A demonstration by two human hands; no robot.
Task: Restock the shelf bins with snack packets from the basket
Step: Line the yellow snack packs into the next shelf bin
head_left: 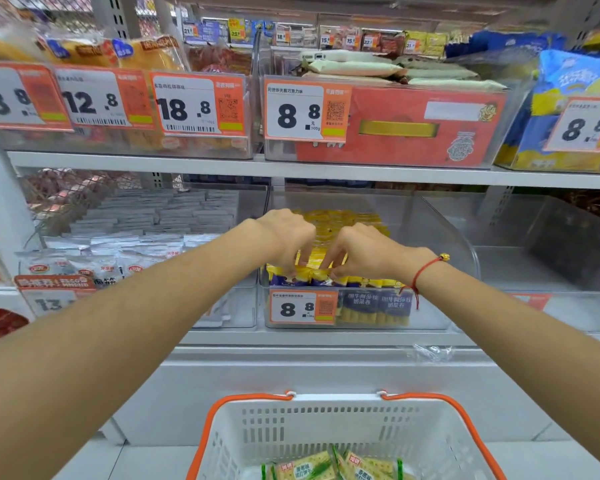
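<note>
Snack packets in yellow and dark-blue wrappers (326, 277) stand packed along the front of the clear shelf bin (440, 237) on the lower shelf, and both my hands are down on their top edges. My left hand (288, 237) reaches in from the left with its fingers curled downward, the fingertips pinching the yellow crimped tops of the front row. My right hand (357, 249) meets it from the right, fingers bent the same way and pinching the same row, so the two sets of fingertips almost touch over the middle of the bin. A red string bracelet (421, 271) sits on my right wrist.

An orange price tag reading 8.8 (303, 306) is fixed to the bin's front wall, left of the blue packet faces that show through the plastic. Behind the front row, more yellow packets lie heaped toward the back.

The neighbouring bin on the left (136, 223) holds silver-white packets. The bin on the right (551, 237) looks dark inside; I cannot tell what it holds.

Below me, the white basket with orange handles (326, 420) stands in front of the shelf base, with green-and-yellow cracker packets (329, 467) lying at its bottom.

On the upper shelf, a red box (413, 129) fills a clear bin beneath cream packets.
</note>
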